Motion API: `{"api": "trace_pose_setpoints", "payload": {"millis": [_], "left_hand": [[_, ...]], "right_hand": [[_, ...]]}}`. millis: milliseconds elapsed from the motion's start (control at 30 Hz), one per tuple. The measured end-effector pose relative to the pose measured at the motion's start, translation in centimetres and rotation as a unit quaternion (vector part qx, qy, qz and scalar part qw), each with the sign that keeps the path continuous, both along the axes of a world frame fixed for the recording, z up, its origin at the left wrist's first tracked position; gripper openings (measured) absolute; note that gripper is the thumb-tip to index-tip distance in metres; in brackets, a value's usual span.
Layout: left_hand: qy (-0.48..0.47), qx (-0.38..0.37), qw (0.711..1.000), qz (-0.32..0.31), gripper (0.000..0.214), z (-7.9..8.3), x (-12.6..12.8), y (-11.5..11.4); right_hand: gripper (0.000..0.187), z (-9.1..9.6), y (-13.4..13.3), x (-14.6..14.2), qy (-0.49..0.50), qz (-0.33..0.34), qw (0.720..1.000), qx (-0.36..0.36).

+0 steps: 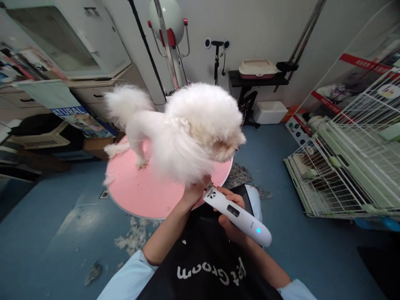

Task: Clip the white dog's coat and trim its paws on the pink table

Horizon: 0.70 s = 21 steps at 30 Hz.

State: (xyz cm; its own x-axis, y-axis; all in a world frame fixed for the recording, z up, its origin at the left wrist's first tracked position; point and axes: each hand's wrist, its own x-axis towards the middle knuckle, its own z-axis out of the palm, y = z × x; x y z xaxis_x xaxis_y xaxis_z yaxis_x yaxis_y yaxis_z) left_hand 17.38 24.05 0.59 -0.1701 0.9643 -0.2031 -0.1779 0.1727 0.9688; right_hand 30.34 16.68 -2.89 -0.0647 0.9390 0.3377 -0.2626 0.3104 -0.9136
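A fluffy white dog (187, 133) stands on a round pink grooming table (140, 196), its head turned to the right. In my right hand (233, 208) is a white hair clipper (237, 216) with a blue light lit near its rear end. The clipper's blade end lies close to my left hand (200, 187), under the dog's chest. The fingers of my left hand curl there, partly covered by fur, and seem to hold a front paw, though the paw itself is hard to make out. Loose white fur (116, 149) lies on the table's left edge.
Clumps of cut hair (134, 237) lie on the blue floor around the table. A wire cage (337, 179) stands at the right. Behind the dog are a stand dryer (168, 21) and a black side table (259, 79) carrying a litter tray (258, 68). Cabinets (121, 81) line the left.
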Motion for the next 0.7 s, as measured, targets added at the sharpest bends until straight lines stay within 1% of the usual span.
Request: {"api": "trace_pose_setpoints", "payload": {"millis": [100,133,200,267,300,400,533,700], "left_hand": [[-0.027,0.025,0.999,-0.014,0.015,0.1,0.0,0.0],[-0.034,0.026,0.999,-0.023,0.015,0.0,-0.1,0.1],[-0.040,0.014,0.998,-0.047,0.017,-0.2,-0.2,0.1],[-0.038,0.006,0.998,-0.056,0.019,-0.3,-0.2,0.2],[-0.038,0.008,0.998,-0.050,0.019,-0.3,-0.2,0.2],[-0.042,0.022,0.999,-0.026,0.021,-0.1,-0.1,0.2],[-0.037,0.019,0.998,-0.038,0.023,-0.1,0.0,0.1],[0.003,0.014,1.000,-0.018,0.023,-0.5,0.0,0.1]], "right_hand": [[0.045,0.6,0.1,0.5,-0.009,0.033,0.999,0.025],[0.043,0.6,0.1,0.7,-0.005,0.031,0.999,0.037],[0.035,0.4,0.1,1.0,-0.002,-0.005,0.998,0.063],[0.029,0.2,0.1,1.2,-0.019,-0.045,0.996,0.077],[0.028,0.1,0.1,1.3,-0.032,-0.052,0.995,0.079],[0.032,0.3,0.2,1.3,-0.068,-0.039,0.994,0.078],[0.039,0.8,0.4,1.2,-0.087,-0.015,0.992,0.095],[0.034,0.7,0.4,0.9,-0.111,-0.084,0.984,0.108]]}}
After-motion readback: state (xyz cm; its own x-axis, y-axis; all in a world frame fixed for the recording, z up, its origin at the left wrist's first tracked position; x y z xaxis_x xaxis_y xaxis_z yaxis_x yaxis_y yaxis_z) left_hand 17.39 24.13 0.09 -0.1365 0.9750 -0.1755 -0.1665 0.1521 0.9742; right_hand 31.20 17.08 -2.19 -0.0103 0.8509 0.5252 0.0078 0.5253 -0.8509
